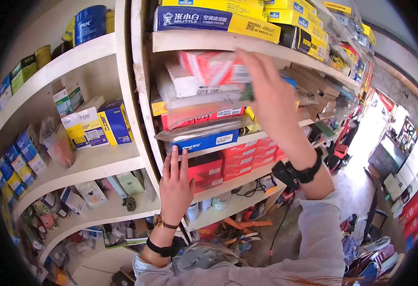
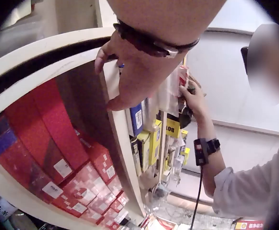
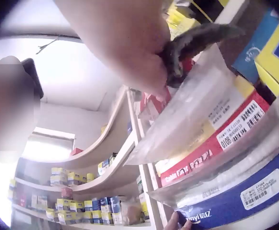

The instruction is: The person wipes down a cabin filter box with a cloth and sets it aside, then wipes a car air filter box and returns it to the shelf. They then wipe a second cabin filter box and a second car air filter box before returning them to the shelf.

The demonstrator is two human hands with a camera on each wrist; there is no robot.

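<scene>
White shelving (image 1: 137,95) crowded with boxed parts is seen across the head view. In the bay right of its upright (image 1: 144,138), a stack (image 1: 204,114) of flat, bagged packets is piled on a long blue box (image 1: 209,141), with rows of red boxes (image 1: 247,155) on the shelf beneath.

At the very top of that stack, just under the next shelf board, a red packet (image 1: 214,66) is held tilted. Its left part is inside the bay over the pile and its right end juts forward of the shelf front. It is judged to be about midway: neither seated flat on the stack nor clear of the bay, so 1 packet is left to be settled, and the direction of travel cannot be told from these views.

The right hand (image 1: 271,95) is raised to that jutting end, and its fingers are closed round it in a pinch. The left hand (image 1: 175,186) is laid flat on the upright lower down, with fingers straight and close together and the tips just beside the blue box, gripping nothing.
</scene>
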